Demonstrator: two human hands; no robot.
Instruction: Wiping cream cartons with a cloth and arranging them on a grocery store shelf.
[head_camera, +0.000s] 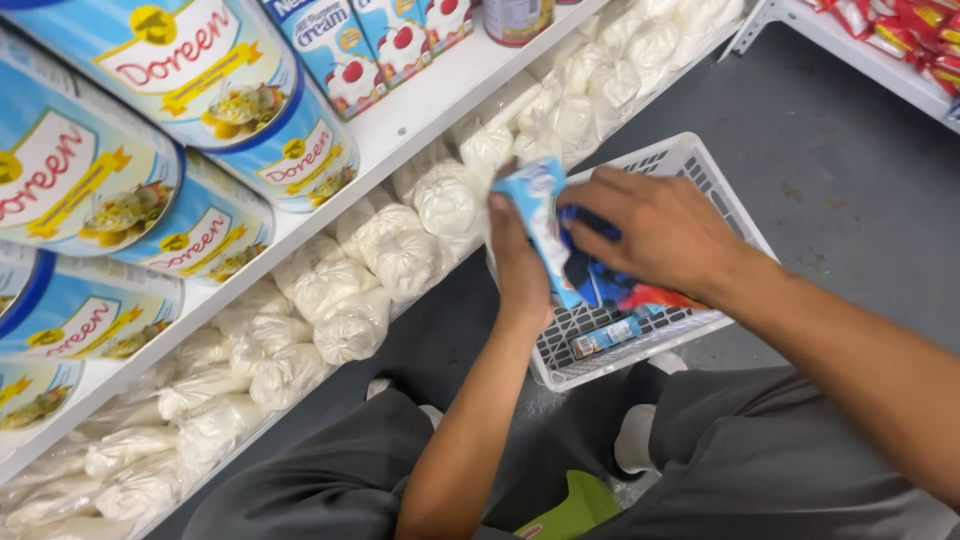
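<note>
Landmark: white plastic basket (700, 170) on the grey floor (840, 130), in front of the person's knees. Left hand (520, 265) is over the basket's near-left corner, fingers closed around a light-blue packet (535, 215) held upright above the rim. Right hand (655, 230) is over the basket's middle, fingers curled down onto dark-blue and red packets (610, 285) inside; whether it grips them cannot be told. A small tube-shaped item (605, 337) lies on the basket's bottom near the front wall. Left of the basket, a low shelf carries knotted clear bags of white powder (385, 260). Above those, a white shelf (400, 125) carries large blue-and-white tins (210, 75) and small cartons (350, 45).
</note>
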